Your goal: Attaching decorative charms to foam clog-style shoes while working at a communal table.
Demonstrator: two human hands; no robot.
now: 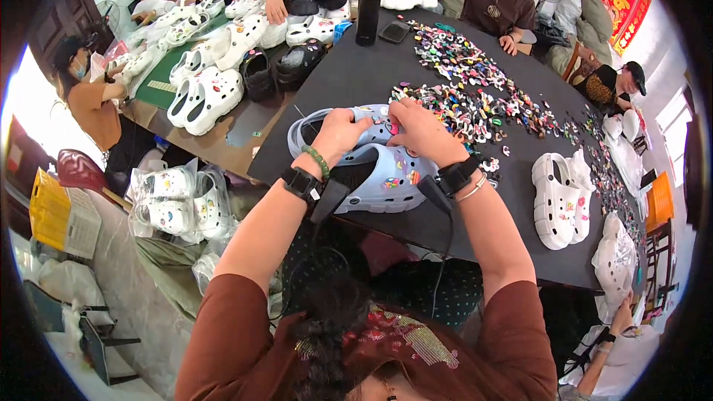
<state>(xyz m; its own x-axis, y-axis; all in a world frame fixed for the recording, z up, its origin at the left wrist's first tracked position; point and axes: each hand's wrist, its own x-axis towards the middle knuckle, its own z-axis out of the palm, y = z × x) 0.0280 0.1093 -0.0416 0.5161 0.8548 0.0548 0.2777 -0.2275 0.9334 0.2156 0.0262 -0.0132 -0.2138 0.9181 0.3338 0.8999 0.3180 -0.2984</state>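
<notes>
Before me on the black table lies a pair of light blue clogs, one beyond the other. My left hand is closed on the upper of the far clog. At that clog's toe, my right hand has its fingers and thumb pinched round a small pink shoe charm; its exact shape is partly covered. The near clog sits under my wrists, with several colourful charms on its upper. Just past my right hand spreads a large heap of loose charms.
White clogs with charms stand to the right on the table. A black bottle and a phone are at the far edge. More white clogs crowd the left table. Other people sit around. Bagged clogs lie at lower left.
</notes>
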